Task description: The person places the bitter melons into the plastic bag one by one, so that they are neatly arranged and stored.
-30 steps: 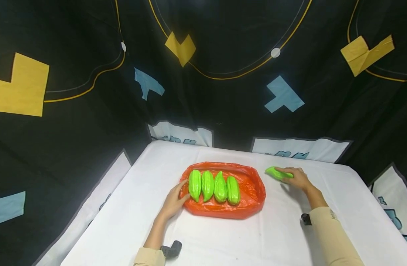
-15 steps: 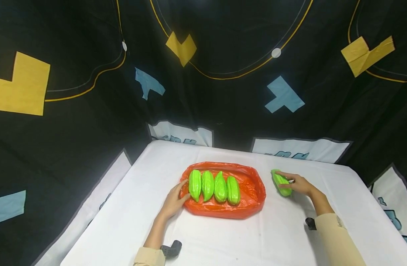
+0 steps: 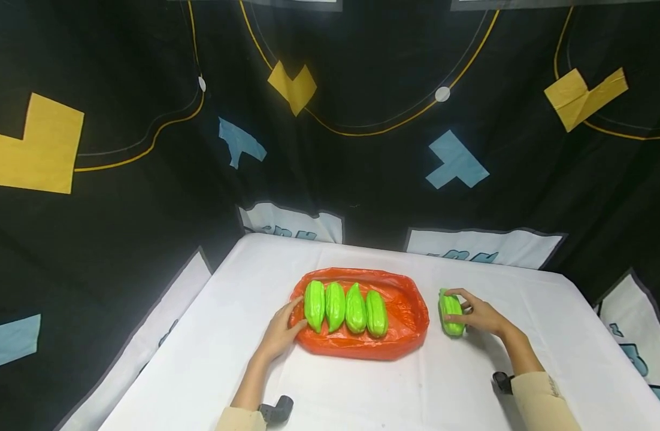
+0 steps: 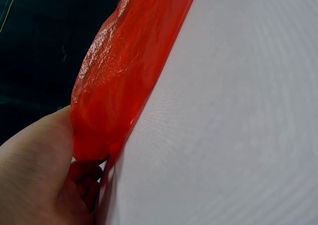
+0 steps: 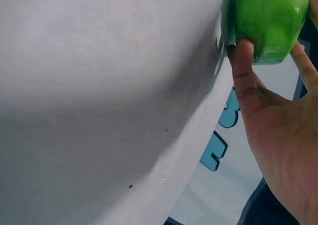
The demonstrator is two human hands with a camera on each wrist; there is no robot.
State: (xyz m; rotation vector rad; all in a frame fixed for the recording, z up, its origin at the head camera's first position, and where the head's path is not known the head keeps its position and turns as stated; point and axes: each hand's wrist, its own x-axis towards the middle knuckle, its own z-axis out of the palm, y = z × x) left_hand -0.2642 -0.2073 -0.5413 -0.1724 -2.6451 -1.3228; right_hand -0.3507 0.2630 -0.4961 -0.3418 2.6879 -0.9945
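Observation:
My right hand (image 3: 482,315) pinches a bright green, ridged fruit (image 3: 450,312) between thumb and fingers, just right of a red plastic bag (image 3: 362,350). In the right wrist view, the fruit's blunt end (image 5: 271,24) shows between the thumb and fingers. The bag is spread wide like a shallow tray, with a raised rim. Several similar green fruits (image 3: 356,307) lie side by side in its left and middle part. My left hand (image 3: 278,331) holds the bag's left rim. In the left wrist view, the thumb lies along the bag's red side (image 4: 119,81), with curled fingers partly hidden below.
A white cloth covers the table (image 3: 362,395). Behind it hangs a black curtain (image 3: 351,179) with yellow and blue patches. White printed panels (image 3: 483,246) hang beyond the table edges. A dark wrist device (image 3: 276,410) sits by the left sleeve.
My right hand has turned the green fruit from lying nearly crosswise to pointing away from me, and drawn it nearer. My left hand stays at the bag's rim. The head view has tilted slightly up.

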